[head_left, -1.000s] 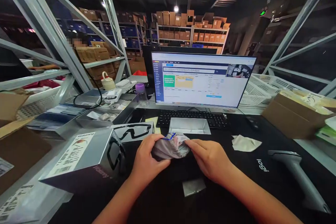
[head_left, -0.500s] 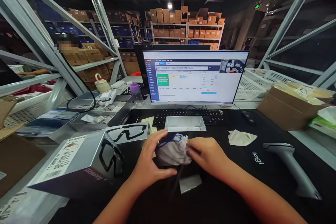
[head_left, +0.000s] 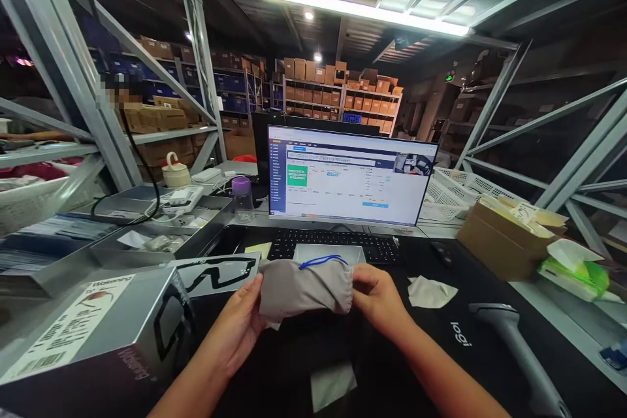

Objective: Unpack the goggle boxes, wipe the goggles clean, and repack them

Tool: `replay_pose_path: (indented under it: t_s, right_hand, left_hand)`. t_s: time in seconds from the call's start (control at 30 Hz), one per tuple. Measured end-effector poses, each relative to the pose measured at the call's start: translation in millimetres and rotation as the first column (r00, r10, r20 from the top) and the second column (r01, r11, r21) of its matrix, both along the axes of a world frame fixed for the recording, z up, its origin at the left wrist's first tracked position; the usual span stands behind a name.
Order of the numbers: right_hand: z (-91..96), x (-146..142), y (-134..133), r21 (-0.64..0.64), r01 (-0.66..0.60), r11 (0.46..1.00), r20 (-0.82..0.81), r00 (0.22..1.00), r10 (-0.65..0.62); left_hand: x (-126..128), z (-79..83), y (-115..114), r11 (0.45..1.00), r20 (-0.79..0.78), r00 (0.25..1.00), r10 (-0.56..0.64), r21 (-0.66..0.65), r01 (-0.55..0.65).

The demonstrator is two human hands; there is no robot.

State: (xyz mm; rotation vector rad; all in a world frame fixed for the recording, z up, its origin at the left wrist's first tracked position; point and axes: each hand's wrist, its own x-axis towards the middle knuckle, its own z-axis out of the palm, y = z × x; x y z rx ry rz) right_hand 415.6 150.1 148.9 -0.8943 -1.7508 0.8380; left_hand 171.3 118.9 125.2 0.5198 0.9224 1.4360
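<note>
A grey drawstring pouch with a blue cord is stretched level between my two hands above the black desk mat. My left hand grips its left end, thumb on the front and fingers behind. At the gathered right end, my right hand pinches the pouch's mouth. What the pouch contains is hidden. Behind it stands an open silver-white box tray, partly covered by the pouch. On the mat below lies a small flat clear packet.
Silver boxes printed with glasses stand at left. Beyond are a keyboard and a lit monitor. To the right lie a pale cloth, a barcode scanner, a mouse and a cardboard box.
The bunched pouch is now spread out lengthwise and raised. My left hand, earlier open beside it, has closed on its left end. The view has tilted upward.
</note>
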Motion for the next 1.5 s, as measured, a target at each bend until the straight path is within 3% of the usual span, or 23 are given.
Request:
replay_pose_path:
  t_s: [0.23, 0.33, 0.47, 0.63, 0.77, 0.83, 0.87, 0.93, 1.0, 1.03, 1.07, 1.13, 1.2, 1.3, 1.4, 1.43, 1.5]
  right_hand:
    - [3.5, 13, 11, 0.000, -0.020, 1.000, 0.001, 1.000, 0.020]
    - [13.8, 25, 15, -0.014, -0.011, 1.000, -0.039, 0.999, 0.010]
    - [33.6, 51, 21, -0.133, -0.042, 0.990, -0.076, 0.997, 0.032]
    - [54.6, 99, 21, -0.130, 0.114, 0.985, -0.154, 0.979, -0.133]
    - [62.2, 135, 16, -0.059, 0.197, 0.979, -0.206, 0.957, -0.205]
    - [63.9, 147, 14, -0.022, 0.235, 0.972, -0.261, 0.937, -0.232]
    - [64.4, 150, 13, -0.009, 0.255, 0.967, -0.291, 0.924, -0.247]
    - [64.8, 150, 13, 0.001, 0.287, 0.958, -0.339, 0.901, -0.270]
    - [64.1, 143, 14, -0.010, 0.283, 0.959, -0.364, 0.892, -0.267]
    - [63.2, 136, 15, -0.016, 0.266, 0.964, -0.363, 0.897, -0.253]
    - [61.9, 129, 16, -0.019, 0.248, 0.969, -0.356, 0.904, -0.238]
    - [58.1, 111, 18, -0.025, 0.223, 0.975, -0.333, 0.917, -0.218]
    - [53.0, 91, 18, -0.033, 0.212, 0.977, -0.327, 0.921, -0.211]
    - [44.0, 64, 14, -0.077, 0.148, 0.986, -0.356, 0.920, -0.166]
    - [34.8, 44, 10, -0.177, 0.064, 0.982, -0.401, 0.907, -0.131]
    - [31.9, 39, 9, -0.221, 0.041, 0.974, -0.418, 0.899, -0.132]
    - [26.7, 32, 10, -0.320, -0.017, 0.947, -0.463, 0.875, -0.141]
  left_hand:
    - [-3, 4.8, -1, 1.000, -0.063, 0.998, 0.003, 0.025, -0.001]
    - [-4, 6.3, 0, 0.998, -0.068, 0.996, 0.064, 0.010, -0.064]
    - [-3, 6.9, 1, 0.995, -0.085, 0.991, 0.104, 0.010, -0.103]
    - [-2, 4.1, 2, 0.987, -0.152, 0.978, 0.144, 0.091, -0.131]
    - [-7, 3.2, 3, 0.986, -0.372, 0.917, 0.143, 0.137, -0.099]
    - [-12, 1.0, 3, 0.983, -0.579, 0.802, 0.144, 0.180, -0.046]
    - [-14, -1.1, 3, 0.981, -0.708, 0.691, 0.142, 0.192, -0.005]
    - [-17, -7.2, 3, 0.979, -0.917, 0.361, 0.169, 0.198, 0.044]
    - [-17, -13.9, 3, 0.956, -0.956, 0.046, 0.290, 0.292, 0.041]
    - [-15, -16.6, 2, 0.926, -0.925, -0.050, 0.377, 0.375, 0.045]
    - [-13, -18.2, 2, 0.884, -0.879, -0.095, 0.468, 0.463, 0.068]
    - [-8, -17.3, 1, 0.795, -0.796, -0.065, 0.602, 0.589, 0.148]
    - [0, -11.0, 0, 0.776, -0.798, 0.054, 0.600, 0.598, 0.200]
    - [13, 3.7, 0, 0.839, -0.840, 0.354, 0.411, 0.501, 0.215]
    - [30, 17.8, 4, 0.892, -0.698, 0.702, 0.140, 0.397, 0.217]
    - [36, 21.8, 6, 0.898, -0.636, 0.768, 0.074, 0.378, 0.227]
    - [45, 29.0, 11, 0.898, -0.554, 0.833, 0.001, 0.367, 0.243]
